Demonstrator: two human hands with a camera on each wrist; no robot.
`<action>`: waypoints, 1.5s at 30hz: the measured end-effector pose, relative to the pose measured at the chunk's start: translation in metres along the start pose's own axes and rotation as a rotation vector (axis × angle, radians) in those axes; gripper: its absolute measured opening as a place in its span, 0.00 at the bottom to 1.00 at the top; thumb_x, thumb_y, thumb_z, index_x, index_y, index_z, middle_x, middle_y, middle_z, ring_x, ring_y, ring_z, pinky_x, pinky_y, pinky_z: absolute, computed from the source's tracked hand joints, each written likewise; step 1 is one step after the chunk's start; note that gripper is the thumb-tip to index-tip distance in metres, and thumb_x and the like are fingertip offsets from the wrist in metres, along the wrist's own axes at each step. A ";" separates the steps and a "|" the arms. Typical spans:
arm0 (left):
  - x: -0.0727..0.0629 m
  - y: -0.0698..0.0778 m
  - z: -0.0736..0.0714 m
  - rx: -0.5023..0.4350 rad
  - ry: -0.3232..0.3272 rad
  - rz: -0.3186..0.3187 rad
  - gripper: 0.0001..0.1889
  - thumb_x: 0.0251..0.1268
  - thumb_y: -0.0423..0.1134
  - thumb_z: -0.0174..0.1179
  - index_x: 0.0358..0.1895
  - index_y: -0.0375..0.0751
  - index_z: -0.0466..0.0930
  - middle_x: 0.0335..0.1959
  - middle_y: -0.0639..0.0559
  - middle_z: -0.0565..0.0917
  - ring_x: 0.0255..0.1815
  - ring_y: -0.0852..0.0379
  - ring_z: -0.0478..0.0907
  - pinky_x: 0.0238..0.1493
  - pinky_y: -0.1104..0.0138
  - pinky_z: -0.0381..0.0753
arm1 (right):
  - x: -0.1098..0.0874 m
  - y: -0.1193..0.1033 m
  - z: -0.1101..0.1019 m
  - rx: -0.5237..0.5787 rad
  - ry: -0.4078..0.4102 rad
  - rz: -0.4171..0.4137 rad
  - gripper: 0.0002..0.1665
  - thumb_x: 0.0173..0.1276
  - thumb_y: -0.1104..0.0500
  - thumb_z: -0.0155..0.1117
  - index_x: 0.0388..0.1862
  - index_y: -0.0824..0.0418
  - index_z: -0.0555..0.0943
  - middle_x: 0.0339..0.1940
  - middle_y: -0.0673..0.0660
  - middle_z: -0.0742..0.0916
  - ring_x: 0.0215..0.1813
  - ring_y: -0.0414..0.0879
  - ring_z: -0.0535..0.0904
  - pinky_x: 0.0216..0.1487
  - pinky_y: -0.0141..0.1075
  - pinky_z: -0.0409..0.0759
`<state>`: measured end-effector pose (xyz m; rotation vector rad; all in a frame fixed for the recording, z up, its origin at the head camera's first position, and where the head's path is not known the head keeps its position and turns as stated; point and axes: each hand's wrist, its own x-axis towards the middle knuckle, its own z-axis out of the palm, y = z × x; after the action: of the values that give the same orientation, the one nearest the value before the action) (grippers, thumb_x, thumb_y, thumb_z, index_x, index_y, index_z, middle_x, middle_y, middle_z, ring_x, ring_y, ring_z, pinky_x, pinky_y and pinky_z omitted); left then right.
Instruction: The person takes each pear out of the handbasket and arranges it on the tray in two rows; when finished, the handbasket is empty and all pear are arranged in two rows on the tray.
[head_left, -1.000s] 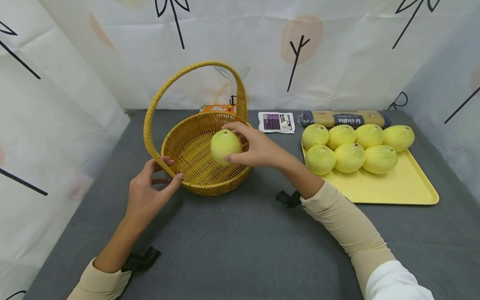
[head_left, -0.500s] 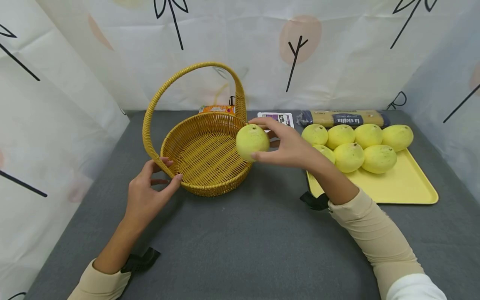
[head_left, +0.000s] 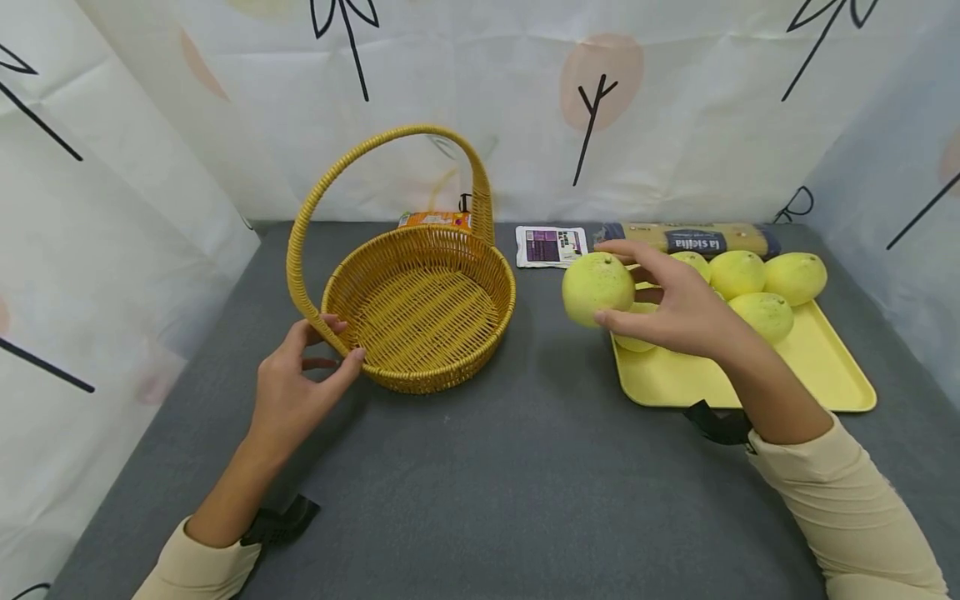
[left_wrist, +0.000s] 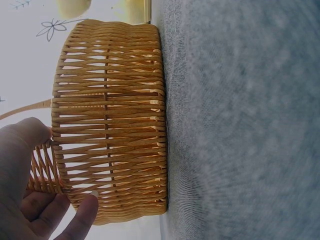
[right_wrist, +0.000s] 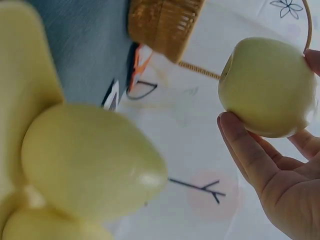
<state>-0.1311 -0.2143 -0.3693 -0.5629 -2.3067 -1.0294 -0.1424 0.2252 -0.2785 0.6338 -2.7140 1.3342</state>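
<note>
In the head view my left hand [head_left: 300, 383] grips the yellow wicker basket [head_left: 420, 379] at its rim, where the tall handle joins on the near left. The left wrist view shows the thumb and fingers around the woven rim [left_wrist: 59, 145]. My right hand [head_left: 678, 304] holds a round, smooth yellow-green fruit [head_left: 596, 287] in its fingertips, up in front of the tray's left side. From the right wrist, that fruit [right_wrist: 270, 87] shows a small dimple at one end. Several similar fruits [head_left: 738, 272] sit on the yellow tray [head_left: 810, 367], partly hidden behind the right hand.
Along the back of the grey table [head_left: 465, 500] lie a white and purple packet [head_left: 552, 247] and a long pasta pack [head_left: 697, 239], just behind the tray. An orange packet [head_left: 435, 218] shows behind the basket. Patterned cloth walls [head_left: 525, 100] enclose the table.
My right hand has carried the fruit from over the basket rightward to the tray's left edge. The left hand keeps its grip, and the basket stands in the same place.
</note>
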 end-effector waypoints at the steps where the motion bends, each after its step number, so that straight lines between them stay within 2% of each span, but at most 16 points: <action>1: 0.000 0.000 0.000 -0.002 0.000 0.000 0.23 0.57 0.32 0.72 0.55 0.33 0.77 0.52 0.51 0.83 0.48 0.49 0.83 0.35 0.76 0.83 | -0.003 0.002 -0.004 -0.011 0.013 0.005 0.42 0.60 0.65 0.75 0.73 0.56 0.70 0.64 0.56 0.77 0.56 0.54 0.78 0.54 0.29 0.80; 4: -0.001 0.000 0.000 0.000 0.003 -0.001 0.23 0.56 0.32 0.73 0.55 0.33 0.77 0.52 0.51 0.83 0.48 0.50 0.83 0.36 0.77 0.83 | -0.014 0.006 -0.015 -0.029 0.054 0.026 0.43 0.59 0.66 0.76 0.73 0.56 0.70 0.64 0.56 0.77 0.55 0.49 0.78 0.51 0.22 0.77; 9: 0.000 0.000 -0.001 0.005 0.008 0.003 0.24 0.56 0.32 0.73 0.55 0.34 0.77 0.52 0.52 0.83 0.47 0.49 0.83 0.36 0.78 0.82 | -0.030 0.015 -0.033 -0.029 0.132 0.074 0.43 0.60 0.67 0.76 0.73 0.54 0.70 0.62 0.53 0.75 0.53 0.39 0.77 0.50 0.19 0.76; 14: 0.001 0.001 0.000 0.000 -0.004 0.001 0.24 0.56 0.32 0.73 0.56 0.34 0.77 0.53 0.52 0.83 0.47 0.46 0.83 0.36 0.78 0.82 | -0.043 0.028 -0.056 -0.069 0.208 0.120 0.42 0.61 0.67 0.75 0.73 0.53 0.70 0.60 0.50 0.75 0.51 0.35 0.76 0.48 0.16 0.74; 19: 0.001 0.000 0.000 0.000 -0.002 0.006 0.24 0.56 0.32 0.73 0.56 0.34 0.77 0.53 0.52 0.83 0.47 0.46 0.83 0.36 0.78 0.82 | -0.055 0.039 -0.079 -0.119 0.331 0.187 0.41 0.62 0.66 0.75 0.73 0.52 0.70 0.53 0.46 0.75 0.46 0.29 0.76 0.43 0.13 0.73; 24: 0.001 0.000 0.000 0.006 0.000 0.010 0.23 0.56 0.32 0.73 0.56 0.33 0.77 0.53 0.51 0.83 0.47 0.49 0.83 0.36 0.78 0.82 | -0.064 0.050 -0.098 -0.164 0.450 0.224 0.42 0.63 0.64 0.73 0.75 0.54 0.68 0.53 0.43 0.74 0.41 0.24 0.74 0.39 0.12 0.72; 27: 0.001 0.000 0.000 0.010 -0.004 0.008 0.24 0.56 0.32 0.73 0.56 0.33 0.77 0.53 0.51 0.83 0.47 0.50 0.83 0.36 0.78 0.82 | -0.067 0.058 -0.108 -0.238 0.485 0.288 0.43 0.66 0.59 0.71 0.77 0.58 0.64 0.59 0.55 0.74 0.37 0.21 0.70 0.35 0.11 0.68; 31: 0.000 0.000 0.000 0.008 -0.008 0.004 0.23 0.56 0.32 0.72 0.55 0.33 0.77 0.53 0.51 0.83 0.48 0.51 0.83 0.37 0.78 0.82 | -0.071 0.072 -0.121 -0.321 0.486 0.400 0.47 0.69 0.53 0.67 0.79 0.65 0.56 0.66 0.74 0.68 0.32 0.20 0.64 0.27 0.12 0.63; 32: 0.000 0.000 0.000 0.007 -0.008 0.003 0.23 0.56 0.32 0.72 0.55 0.33 0.77 0.53 0.51 0.83 0.48 0.51 0.83 0.37 0.78 0.82 | -0.072 0.076 -0.124 -0.335 0.478 0.423 0.47 0.69 0.52 0.66 0.79 0.66 0.56 0.66 0.76 0.67 0.31 0.21 0.63 0.26 0.13 0.63; 34: 0.000 0.000 0.000 0.009 -0.008 0.001 0.23 0.57 0.32 0.72 0.55 0.33 0.77 0.53 0.51 0.83 0.48 0.52 0.83 0.37 0.78 0.82 | -0.075 0.083 -0.129 -0.365 0.456 0.464 0.48 0.70 0.52 0.64 0.78 0.71 0.53 0.64 0.81 0.66 0.36 0.34 0.74 0.22 0.15 0.61; 35: 0.000 0.000 0.000 0.009 -0.008 -0.001 0.23 0.57 0.32 0.72 0.55 0.33 0.77 0.53 0.51 0.83 0.48 0.51 0.83 0.37 0.78 0.82 | -0.077 0.086 -0.131 -0.382 0.440 0.484 0.48 0.70 0.51 0.63 0.78 0.73 0.52 0.64 0.83 0.65 0.39 0.44 0.77 0.24 0.19 0.69; 37: 0.000 0.000 0.000 0.011 -0.008 -0.003 0.23 0.57 0.32 0.72 0.55 0.33 0.77 0.53 0.52 0.83 0.48 0.51 0.83 0.37 0.78 0.82 | -0.081 0.093 -0.135 -0.413 0.405 0.513 0.49 0.71 0.51 0.61 0.76 0.77 0.50 0.63 0.86 0.64 0.48 0.66 0.75 0.32 0.35 0.81; 39: 0.000 0.000 0.000 0.010 -0.007 -0.004 0.23 0.57 0.32 0.72 0.56 0.34 0.77 0.53 0.52 0.82 0.48 0.50 0.83 0.37 0.78 0.82 | -0.085 0.101 -0.138 -0.451 0.367 0.538 0.49 0.71 0.51 0.61 0.75 0.80 0.49 0.61 0.88 0.63 0.55 0.82 0.65 0.40 0.56 0.81; 41: 0.000 0.000 0.000 0.009 -0.007 -0.006 0.23 0.57 0.32 0.72 0.56 0.34 0.77 0.53 0.52 0.82 0.48 0.49 0.83 0.37 0.78 0.82 | -0.090 0.112 -0.142 -0.473 0.326 0.561 0.50 0.71 0.50 0.61 0.74 0.81 0.49 0.60 0.89 0.62 0.55 0.83 0.63 0.46 0.74 0.70; 43: 0.000 0.000 0.000 0.007 -0.006 -0.006 0.23 0.57 0.32 0.72 0.55 0.34 0.77 0.53 0.52 0.82 0.48 0.49 0.83 0.36 0.78 0.82 | -0.095 0.131 -0.150 -0.481 0.276 0.581 0.53 0.71 0.48 0.63 0.74 0.81 0.48 0.60 0.90 0.62 0.55 0.84 0.63 0.45 0.74 0.70; 45: 0.000 0.000 0.000 0.006 -0.005 -0.006 0.23 0.57 0.32 0.72 0.55 0.34 0.77 0.53 0.52 0.82 0.48 0.49 0.83 0.36 0.78 0.82 | -0.100 0.160 -0.157 -0.509 0.243 0.591 0.56 0.69 0.44 0.65 0.75 0.79 0.49 0.58 0.89 0.64 0.53 0.83 0.65 0.41 0.72 0.72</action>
<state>-0.1317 -0.2142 -0.3696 -0.5567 -2.3164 -1.0251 -0.1327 0.4663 -0.3217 -0.3698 -2.9422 0.6388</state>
